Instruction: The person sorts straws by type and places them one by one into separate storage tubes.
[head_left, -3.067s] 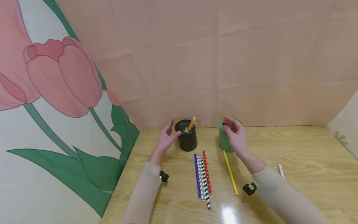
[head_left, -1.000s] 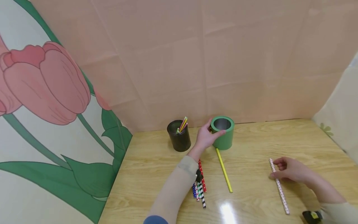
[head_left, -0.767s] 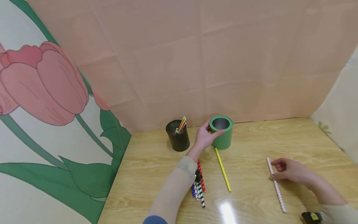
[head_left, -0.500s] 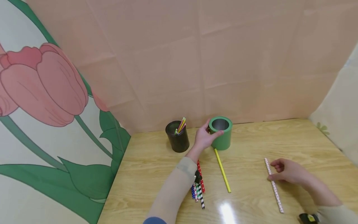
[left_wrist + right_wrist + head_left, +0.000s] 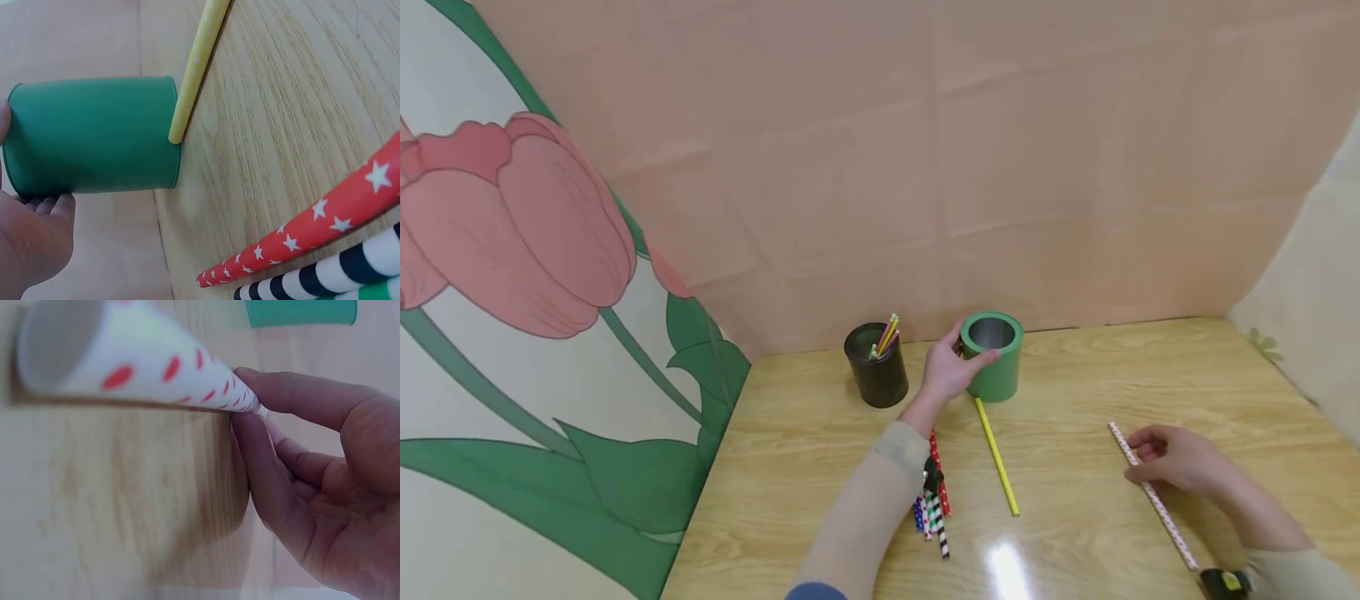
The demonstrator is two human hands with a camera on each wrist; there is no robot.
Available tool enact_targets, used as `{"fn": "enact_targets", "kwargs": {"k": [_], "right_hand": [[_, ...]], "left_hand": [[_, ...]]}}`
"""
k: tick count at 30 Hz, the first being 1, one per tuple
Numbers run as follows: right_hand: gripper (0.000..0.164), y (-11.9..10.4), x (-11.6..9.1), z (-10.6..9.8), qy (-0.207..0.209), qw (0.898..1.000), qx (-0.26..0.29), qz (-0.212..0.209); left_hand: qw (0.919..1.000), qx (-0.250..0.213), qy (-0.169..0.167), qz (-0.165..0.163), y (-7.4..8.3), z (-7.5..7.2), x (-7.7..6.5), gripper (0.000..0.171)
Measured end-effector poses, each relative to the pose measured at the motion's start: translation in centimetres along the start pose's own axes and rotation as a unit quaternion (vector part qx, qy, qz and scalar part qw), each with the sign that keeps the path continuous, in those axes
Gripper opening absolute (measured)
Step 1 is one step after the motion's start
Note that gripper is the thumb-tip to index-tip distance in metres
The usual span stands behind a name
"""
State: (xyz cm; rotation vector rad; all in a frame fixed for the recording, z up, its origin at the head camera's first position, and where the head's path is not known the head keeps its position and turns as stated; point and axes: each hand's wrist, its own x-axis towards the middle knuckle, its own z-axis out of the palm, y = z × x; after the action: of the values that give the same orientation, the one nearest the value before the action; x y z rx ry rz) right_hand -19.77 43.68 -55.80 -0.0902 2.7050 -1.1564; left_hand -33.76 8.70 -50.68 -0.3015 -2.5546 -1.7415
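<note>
1. At the near right, the right hand point(image 5: 1180, 458) pinched the white straw point(image 5: 1161, 511) between thumb and fingertips, towards its far end. A light pinch seemed best, as the tube could dent. Whether it was off the bench point(image 5: 1060, 417) could not be told.
2. The straw's near end came close to the wrist camera point(image 5: 1222, 585), touching or not was unclear; a slight turn would likely have avoided snagging.
3. Near the middle, the bunch point(image 5: 942, 542) lay partly hidden by the left sleeve point(image 5: 865, 500), best kept high so nothing rolled.
4. Farther off lay the yellow straw point(image 5: 997, 456), its far end at the green cup's foot; the cup was better not slid nearer.
5. The left hand point(image 5: 946, 368) grasped the upright green cup point(image 5: 1000, 375) from the left; steady, even pressure suited it.
6. Far left stood the black cup point(image 5: 882, 382), holding sticks point(image 5: 887, 335).
</note>
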Motion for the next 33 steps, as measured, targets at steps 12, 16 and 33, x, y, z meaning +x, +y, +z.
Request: {"fn": "enact_targets", "kwargs": {"k": [12,16,33], "right_hand": [[0.051,1.1,-0.1,-0.6,-0.069,0.991,0.109,0.034],[0.053,1.4,0.4,-0.8,-0.087,0.988,0.129,0.026],[0.067,2.8,0.6,-2.2,-0.090,0.981,0.171,0.017]], "left_hand": [[1.0000,-0.001,-0.002,0.005,-0.3,0.6,0.1,0.095],[0.9999,-0.005,0.007,-0.011,-0.2,0.4,0.2,0.095],[1.0000,-0.002,0.003,-0.001,-1.1,1.2,-0.2,0.093]]}}
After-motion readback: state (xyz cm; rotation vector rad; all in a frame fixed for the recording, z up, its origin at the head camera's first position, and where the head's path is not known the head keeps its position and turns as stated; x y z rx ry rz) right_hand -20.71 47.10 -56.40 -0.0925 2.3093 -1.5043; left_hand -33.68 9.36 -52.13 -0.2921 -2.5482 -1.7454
